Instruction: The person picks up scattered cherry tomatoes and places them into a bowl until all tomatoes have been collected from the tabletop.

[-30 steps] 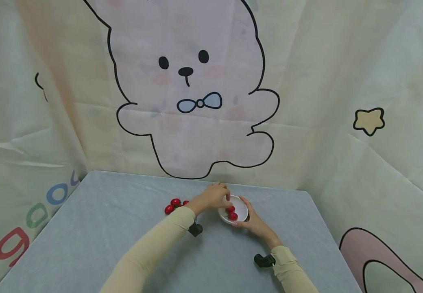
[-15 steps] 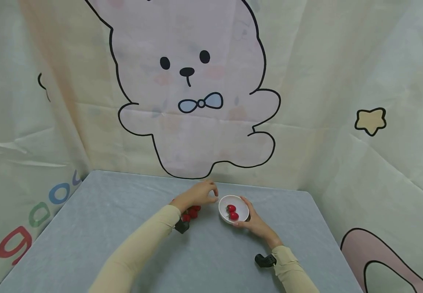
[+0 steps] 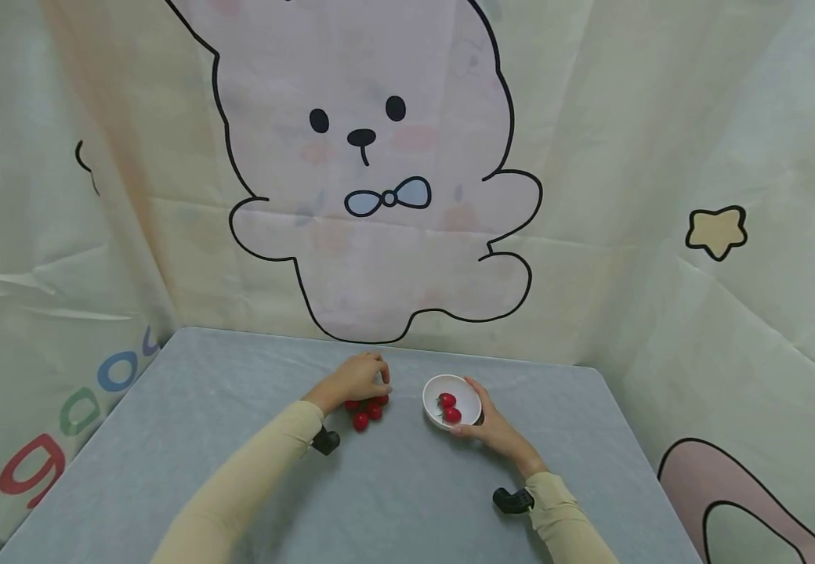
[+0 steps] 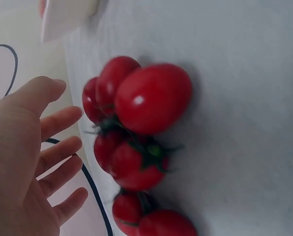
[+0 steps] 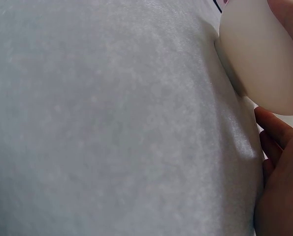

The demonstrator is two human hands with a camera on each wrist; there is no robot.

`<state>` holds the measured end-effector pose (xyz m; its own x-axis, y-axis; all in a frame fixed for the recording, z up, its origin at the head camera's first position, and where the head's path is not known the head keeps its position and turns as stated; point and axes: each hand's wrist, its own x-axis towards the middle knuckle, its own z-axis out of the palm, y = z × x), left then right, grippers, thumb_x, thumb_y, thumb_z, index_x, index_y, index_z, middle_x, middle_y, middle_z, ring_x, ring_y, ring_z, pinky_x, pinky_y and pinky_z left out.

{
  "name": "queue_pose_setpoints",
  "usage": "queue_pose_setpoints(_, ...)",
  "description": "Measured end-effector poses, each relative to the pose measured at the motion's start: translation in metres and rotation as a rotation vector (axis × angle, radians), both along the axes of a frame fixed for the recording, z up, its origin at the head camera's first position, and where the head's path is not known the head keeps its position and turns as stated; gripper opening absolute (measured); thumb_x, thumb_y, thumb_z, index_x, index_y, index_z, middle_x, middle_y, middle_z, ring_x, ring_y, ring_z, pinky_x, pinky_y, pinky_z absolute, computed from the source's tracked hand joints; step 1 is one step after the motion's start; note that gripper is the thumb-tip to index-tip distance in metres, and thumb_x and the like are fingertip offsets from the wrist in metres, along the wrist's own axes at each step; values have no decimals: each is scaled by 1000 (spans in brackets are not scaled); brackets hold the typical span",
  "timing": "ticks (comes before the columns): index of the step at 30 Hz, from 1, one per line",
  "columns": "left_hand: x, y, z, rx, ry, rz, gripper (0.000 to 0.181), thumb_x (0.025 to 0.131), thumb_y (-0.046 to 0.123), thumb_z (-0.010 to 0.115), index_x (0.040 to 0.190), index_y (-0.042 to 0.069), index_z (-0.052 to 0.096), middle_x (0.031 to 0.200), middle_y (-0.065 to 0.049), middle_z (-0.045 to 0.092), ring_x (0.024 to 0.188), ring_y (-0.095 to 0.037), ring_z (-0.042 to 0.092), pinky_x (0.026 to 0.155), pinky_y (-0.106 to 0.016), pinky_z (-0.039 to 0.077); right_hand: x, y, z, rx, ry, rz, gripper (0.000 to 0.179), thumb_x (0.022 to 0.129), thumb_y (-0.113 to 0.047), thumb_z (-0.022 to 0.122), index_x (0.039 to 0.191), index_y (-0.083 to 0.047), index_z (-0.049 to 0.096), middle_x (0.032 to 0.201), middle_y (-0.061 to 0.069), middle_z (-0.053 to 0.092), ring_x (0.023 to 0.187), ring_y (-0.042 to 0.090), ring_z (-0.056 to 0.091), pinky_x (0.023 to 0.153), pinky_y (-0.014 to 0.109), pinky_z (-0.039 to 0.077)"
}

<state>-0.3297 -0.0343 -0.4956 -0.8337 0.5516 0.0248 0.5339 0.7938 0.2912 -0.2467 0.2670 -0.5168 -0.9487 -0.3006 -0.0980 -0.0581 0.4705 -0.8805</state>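
Note:
My left hand [image 3: 353, 381] hovers over a cluster of red cherry tomatoes [image 3: 360, 421], fingers loosely bent and holding nothing. In the left wrist view, thumb and fingers are apart beside the cherry tomatoes [image 4: 153, 98], which have green stem tops and lie in a bunch on the cloth. My right hand [image 3: 498, 435] grips a white bowl [image 3: 467, 398] from its right side, thumb at the near rim and fingers at the far side. Two cherry tomatoes [image 3: 452, 415] lie inside the bowl. Up close in the right wrist view, the bowl's outer wall [image 5: 262, 54] shows beside the fingers [image 5: 276, 127].
A table under a pale blue-grey cloth [image 3: 407, 493] carries everything. Behind it hangs a curtain printed with a cartoon bear [image 3: 379, 266], close to the table's far edge. The bowl stands a short way right of the loose tomatoes.
From above the bowl, my left hand has moved left to the loose tomatoes, uncovering the two in the bowl. My right hand has stayed on the bowl.

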Motion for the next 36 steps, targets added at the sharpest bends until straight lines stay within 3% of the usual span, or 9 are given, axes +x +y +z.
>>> queue_pose_setpoints(7,0,-12,-7,-12,-16,20,29,82,52,64,87,24,67,113,-1,61,104,-21,50,92,-43,44,-1,-2,-3,-19,2,-6,105,75,-22,79,152,-18,8,157,11,18,145,32,17,115,59,14)
queue_pose_setpoints(14,3,-14,-10,-42,-23,30,34,78,56,67,88,24,67,110,-1,60,99,-20,49,88,-45,43,-1,-2,-1,-23,18,-1,105,75,-21,79,152,-15,8,156,12,19,144,32,18,115,58,14)
queue_pose_setpoints(17,6,-14,-8,-62,-25,34,35,78,56,68,89,23,67,108,0,60,96,-19,48,87,-45,43,-6,1,-12,-28,28,-16,105,74,-22,80,151,-20,10,156,10,20,145,31,18,115,58,13)
queue_pose_setpoints(21,8,-12,-10,-81,-34,45,36,78,56,67,91,23,67,106,0,60,96,-18,48,87,-45,43,-8,2,-15,-27,25,-26,105,73,-22,81,151,-21,11,156,10,20,145,32,18,114,60,13)
queue_pose_setpoints(25,7,-10,-13,-88,-45,55,37,78,57,67,92,23,67,105,1,59,96,-18,47,87,-44,43,1,-3,1,6,8,-10,104,75,-24,79,152,-17,9,157,12,19,145,33,18,115,60,14)
queue_pose_setpoints(28,7,-8,-13,-89,-52,60,37,77,57,67,92,22,67,103,1,58,95,-18,46,86,-43,43,2,-3,3,24,6,-4,103,76,-26,78,152,-17,8,157,11,19,145,32,18,115,58,14)
queue_pose_setpoints(32,8,-7,-13,-91,-51,65,37,77,57,68,91,22,66,103,1,58,95,-18,47,85,-43,43,-1,-2,-2,13,8,-5,104,75,-24,79,151,-17,9,157,12,19,145,32,18,115,59,14)
queue_pose_setpoints(36,8,-6,-13,-98,-38,65,37,77,56,68,91,21,66,103,1,58,95,-18,48,83,-43,44,-9,2,-17,-17,10,-22,105,73,-22,80,151,-23,10,157,11,18,145,32,17,115,60,12)
